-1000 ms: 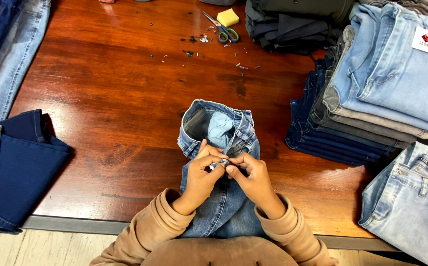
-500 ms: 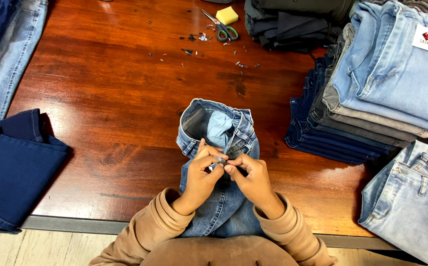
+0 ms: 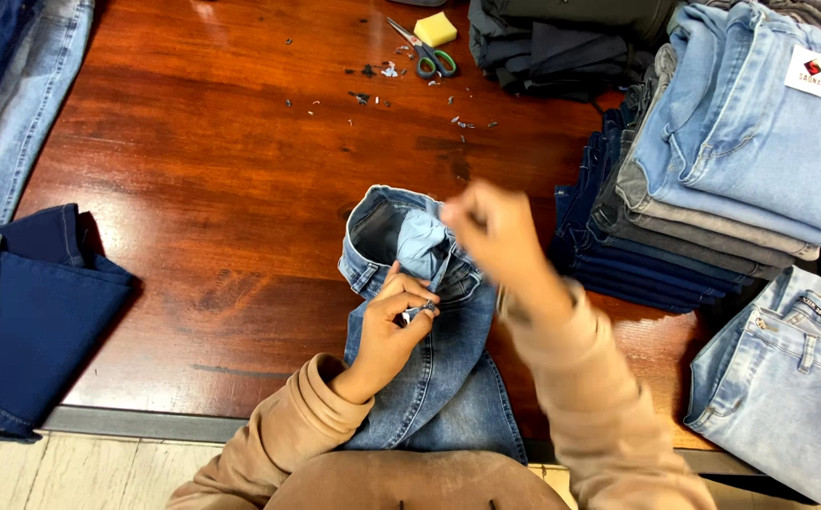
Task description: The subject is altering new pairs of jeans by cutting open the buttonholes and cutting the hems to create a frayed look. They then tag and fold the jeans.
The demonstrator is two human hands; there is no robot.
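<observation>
Mid-step on the fly: left hand (image 3: 393, 326) pinches the zipper (image 3: 419, 309) of the jeans (image 3: 429, 378) on the bench (image 3: 193, 170). Right hand (image 3: 496, 231) lifted, blurred, grip unclear; next needs it back down steady.

Glossy reddish wooden table (image 3: 193, 189), pale floor (image 3: 70, 472)

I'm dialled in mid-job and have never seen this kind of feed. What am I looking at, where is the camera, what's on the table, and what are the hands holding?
No machine here: a person in tan sleeves works bare-handed, filmed by a head-worn camera looking down. On the reddish-brown wooden table lie a pair of mid-blue denim jeans, a stack of folded jeans, dark navy cloth, green-handled scissors, a yellow sponge block and thread scraps. The left hand pinches the jeans near the zip. The right hand is raised above them, blurred; what it holds, I cannot tell.
</observation>
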